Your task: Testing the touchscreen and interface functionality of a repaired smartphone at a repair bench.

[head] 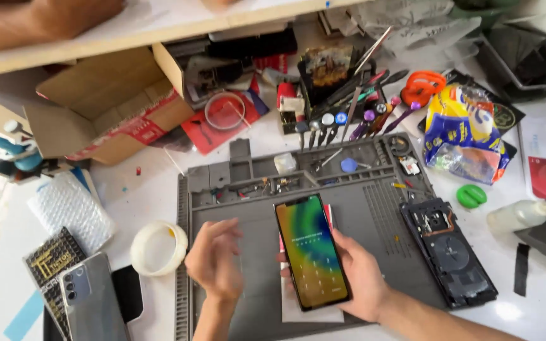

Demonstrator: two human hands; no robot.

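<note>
While cradled from beneath in the right hand [363, 278], fingers wrapped around its edges, one smartphone [311, 251] over the grey work mat [374, 208], screen lit green, yellow and orange. Left hand [215, 259] at 9 o'clock, fingers loosely spread, holding nothing. One open cardboard box [105, 107] at 11 o'clock; one yellow-blue crinkled bag [462, 132] at 2 o'clock; one dismantled black phone [450, 249] at 3 o'clock.

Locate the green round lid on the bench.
The green round lid lies right of the grey work mat, between the opened phone back and the colourful bag.
</note>
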